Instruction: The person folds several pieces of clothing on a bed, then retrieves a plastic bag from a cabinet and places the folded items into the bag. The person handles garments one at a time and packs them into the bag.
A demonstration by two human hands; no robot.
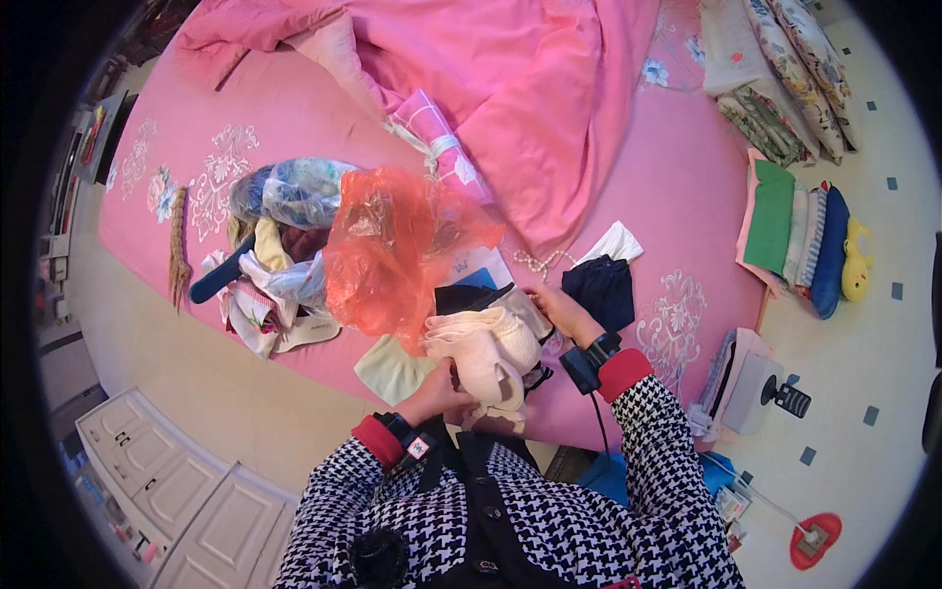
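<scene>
My left hand [436, 392] grips the lower left edge of a bundled pale pink cloth item [486, 339], perhaps a garment. My right hand [565, 313] pinches the edge of a light grey cloth [526, 308] just behind it, its fingertips partly hidden. A black cloth piece [467, 298] lies beside the grey one. Touching the bundle on its upper left is a crumpled translucent red plastic bag [397, 250]. Pale yellow cloth [394, 368] rests by my left hand. Dark navy folded cloth [600, 291] and white cloth [614, 243] lie right of my right hand.
A pink-sheeted bed [684, 191] carries a rumpled pink quilt [500, 96], a tied pink roll [441, 143], a bead string [541, 261] and a clothes pile [265, 287] with clear bags. Folded textiles [773, 221] line its right side. White cabinets [176, 478] stand lower left.
</scene>
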